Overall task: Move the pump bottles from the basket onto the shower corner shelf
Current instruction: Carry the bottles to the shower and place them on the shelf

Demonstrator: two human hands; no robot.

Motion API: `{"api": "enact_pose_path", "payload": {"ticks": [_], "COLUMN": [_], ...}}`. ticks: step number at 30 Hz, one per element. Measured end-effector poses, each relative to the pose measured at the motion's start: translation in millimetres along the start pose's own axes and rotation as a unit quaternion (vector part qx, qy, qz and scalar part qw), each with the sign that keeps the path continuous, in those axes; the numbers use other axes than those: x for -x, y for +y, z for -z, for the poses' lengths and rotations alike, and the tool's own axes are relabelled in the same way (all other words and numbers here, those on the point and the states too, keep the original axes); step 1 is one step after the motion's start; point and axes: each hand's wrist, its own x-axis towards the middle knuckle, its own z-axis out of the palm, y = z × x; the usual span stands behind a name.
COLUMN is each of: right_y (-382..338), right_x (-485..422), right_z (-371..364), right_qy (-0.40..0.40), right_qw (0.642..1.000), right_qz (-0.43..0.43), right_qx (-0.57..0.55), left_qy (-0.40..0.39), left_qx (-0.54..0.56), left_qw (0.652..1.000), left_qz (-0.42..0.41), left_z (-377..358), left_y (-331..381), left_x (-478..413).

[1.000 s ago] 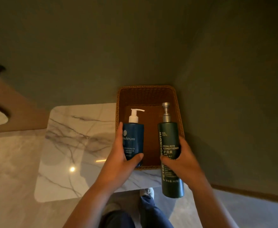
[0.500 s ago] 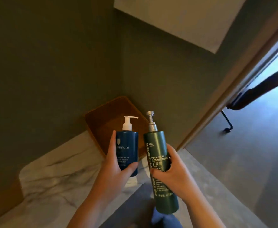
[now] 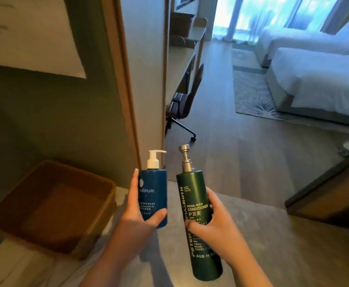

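Note:
My left hand (image 3: 137, 220) grips a blue pump bottle (image 3: 154, 189) with a white pump, held upright in front of me. In my right hand (image 3: 217, 230) is a taller dark green conditioner bottle (image 3: 196, 208) with a silver pump, tilted slightly left at the top. Both bottles are in the air, close side by side. The brown woven basket (image 3: 99, 183) sits on the marble counter at the lower left, and nothing shows inside it. No shower shelf is in view.
A wooden door frame (image 3: 126, 83) and wall edge stand straight ahead. Beyond the doorway are a desk chair (image 3: 185, 102), a rug and a white bed (image 3: 318, 79). A dark panel (image 3: 324, 193) juts in at the right.
My view has swung right, away from the basket corner toward the doorway and bedroom. Both hands carried the bottles along; the basket now lies at the lower left.

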Motion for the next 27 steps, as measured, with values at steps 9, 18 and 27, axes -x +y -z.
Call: {"api": "enact_pose_path", "payload": {"ticks": [9, 18, 27], "right_y": [82.9, 158.7, 208.5], "right_x": [141.7, 311.3, 392.9], "right_z": [183.5, 325.9, 389.3], "right_qy": [0.211, 0.431, 0.568], "right_qw": [0.972, 0.891, 0.802], "right_qz": [-0.098, -0.123, -0.150], "right_qx": [-0.032, -0.071, -0.109], "left_qy": [-0.236, -0.412, -0.548], "left_qx": [0.001, -0.021, -0.022], "left_qw": [0.971, 0.903, 0.821], "left_qz": [-0.042, -0.124, -0.159], "left_z": [-222.4, -428.9, -566.5], "left_y": [32.3, 69.8, 81.1], "left_x": [44.7, 144.3, 187.1]}}
